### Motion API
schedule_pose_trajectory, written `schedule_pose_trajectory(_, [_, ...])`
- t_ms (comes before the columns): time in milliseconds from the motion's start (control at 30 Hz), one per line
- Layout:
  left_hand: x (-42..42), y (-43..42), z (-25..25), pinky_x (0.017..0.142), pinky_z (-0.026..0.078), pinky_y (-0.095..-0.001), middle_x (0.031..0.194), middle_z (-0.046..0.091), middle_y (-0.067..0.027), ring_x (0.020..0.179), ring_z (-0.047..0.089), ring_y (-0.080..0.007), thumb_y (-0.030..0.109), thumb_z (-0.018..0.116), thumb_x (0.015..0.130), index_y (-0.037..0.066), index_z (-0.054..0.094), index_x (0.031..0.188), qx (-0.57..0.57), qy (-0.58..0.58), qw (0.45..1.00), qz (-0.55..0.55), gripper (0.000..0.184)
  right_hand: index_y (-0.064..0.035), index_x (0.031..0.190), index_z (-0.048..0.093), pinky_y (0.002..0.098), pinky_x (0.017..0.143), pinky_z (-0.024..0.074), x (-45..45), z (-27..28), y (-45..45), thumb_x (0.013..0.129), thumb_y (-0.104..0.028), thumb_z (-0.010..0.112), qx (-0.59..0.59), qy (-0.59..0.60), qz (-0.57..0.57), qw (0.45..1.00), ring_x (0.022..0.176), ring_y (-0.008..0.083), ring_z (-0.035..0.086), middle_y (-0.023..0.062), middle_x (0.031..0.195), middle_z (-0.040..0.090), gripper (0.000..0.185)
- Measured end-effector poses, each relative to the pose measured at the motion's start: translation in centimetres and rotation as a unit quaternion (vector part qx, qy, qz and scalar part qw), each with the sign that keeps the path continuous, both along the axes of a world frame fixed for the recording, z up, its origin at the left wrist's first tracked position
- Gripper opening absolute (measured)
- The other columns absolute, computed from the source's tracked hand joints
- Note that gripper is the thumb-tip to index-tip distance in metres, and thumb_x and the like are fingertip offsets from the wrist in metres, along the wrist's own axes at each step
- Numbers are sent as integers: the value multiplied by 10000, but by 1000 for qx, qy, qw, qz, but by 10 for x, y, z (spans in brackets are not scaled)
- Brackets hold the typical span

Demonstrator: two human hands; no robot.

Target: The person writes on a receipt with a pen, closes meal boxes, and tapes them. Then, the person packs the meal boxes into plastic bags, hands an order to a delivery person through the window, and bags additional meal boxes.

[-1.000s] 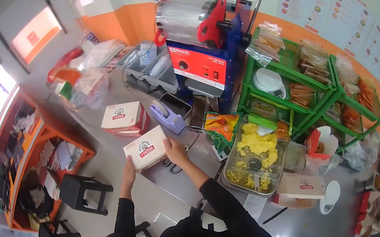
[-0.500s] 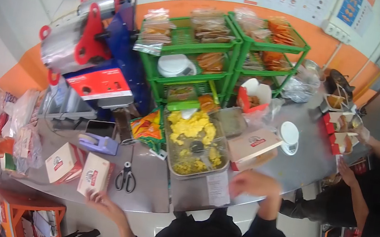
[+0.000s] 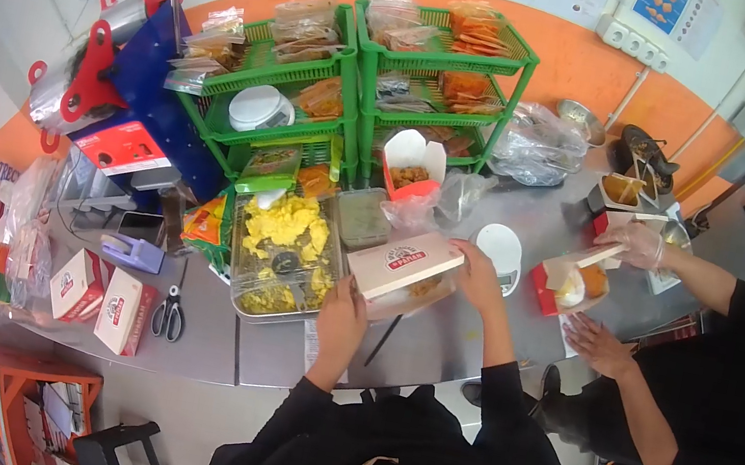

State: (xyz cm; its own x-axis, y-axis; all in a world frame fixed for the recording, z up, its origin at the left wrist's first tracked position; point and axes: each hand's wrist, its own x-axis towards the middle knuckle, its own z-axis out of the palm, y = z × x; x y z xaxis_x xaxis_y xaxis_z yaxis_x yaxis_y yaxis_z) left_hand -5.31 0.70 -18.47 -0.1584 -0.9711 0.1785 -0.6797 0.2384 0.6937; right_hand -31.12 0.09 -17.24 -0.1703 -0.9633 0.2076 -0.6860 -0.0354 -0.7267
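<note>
A cardboard food box (image 3: 409,265) with a cream lid and red print stands on the metal table, its lid partly raised over food inside. My left hand (image 3: 342,319) holds its left side, fingers closed at the corner. At the upper right corner of the lid, my right hand (image 3: 480,279) grips the edge. Left of the box is a metal tray (image 3: 232,305) of yellow scrambled-egg-like food with a dark round container in it. A thin dark stick (image 3: 383,340) and a paper slip (image 3: 313,346) lie near my left wrist.
Two shut food boxes (image 3: 123,312), scissors (image 3: 170,314) and a purple tape dispenser (image 3: 133,252) are at left. Green racks (image 3: 357,95) stand behind. A white scale (image 3: 498,255) sits at right. A co-worker's gloved hand (image 3: 632,243) and bare hand (image 3: 600,346) are by an open box (image 3: 553,292).
My left hand has left the shut box at left and now holds the partly open box. My right hand has moved up to its lid. The view has swung right.
</note>
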Motion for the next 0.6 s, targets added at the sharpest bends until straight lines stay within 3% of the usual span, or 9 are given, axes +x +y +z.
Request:
schedule_pose_trajectory(67, [-6, 4, 8, 789, 467, -445, 1019, 572, -223, 914, 573, -389, 99, 536, 832, -18, 473, 1154, 17, 12, 1000, 5, 349, -30, 1198, 523, 372, 887, 437, -8, -1, 1, 804, 36, 419, -12, -19, 22, 1000, 1041, 373, 569, 203, 1098, 604, 413])
schedule_pose_trajectory(200, [-18, 6, -17, 815, 460, -437, 1036, 563, -272, 928, 579, -401, 91, 462, 866, -32, 421, 1173, 24, 131, 991, -6, 333, -47, 1254, 462, 373, 919, 419, -18, -5, 7, 840, 16, 375, 84, -77, 25, 993, 1037, 373, 567, 213, 1088, 600, 427])
schedule_pose_trajectory(300, [-23, 2, -20, 824, 457, -413, 1038, 568, -275, 915, 591, -377, 130, 416, 907, -37, 395, 1183, 94, 189, 977, 20, 323, -64, 1288, 434, 370, 940, 407, -23, -2, 6, 868, -13, 361, 97, -88, 47, 990, 1061, 358, 560, 213, 1113, 589, 429])
schedule_pose_trajectory(433, [-22, -9, -4, 818, 453, -360, 986, 593, -222, 889, 598, -296, 217, 396, 950, -34, 376, 1225, 91, 223, 970, 41, 373, -77, 1298, 437, 362, 951, 400, -30, -5, -5, 893, -58, 371, 106, -59, 85, 989, 1088, 334, 555, 194, 1167, 574, 410])
schedule_pose_trajectory(533, [-15, -12, -8, 805, 452, -340, 973, 585, -191, 871, 586, -257, 222, 413, 944, -35, 367, 1260, 151, 178, 972, 16, 410, -87, 1296, 443, 358, 956, 397, -35, 1, -6, 906, -95, 377, 124, -67, 117, 983, 1094, 324, 555, 181, 1180, 575, 396])
schedule_pose_trajectory(600, [-16, -11, -25, 802, 449, -333, 980, 576, -165, 874, 576, -236, 227, 425, 942, -36, 368, 1274, 144, 248, 958, 20, 427, -101, 1286, 450, 370, 924, 410, -37, 2, -2, 922, -151, 373, 116, -94, 124, 981, 1062, 332, 567, 193, 1134, 588, 375])
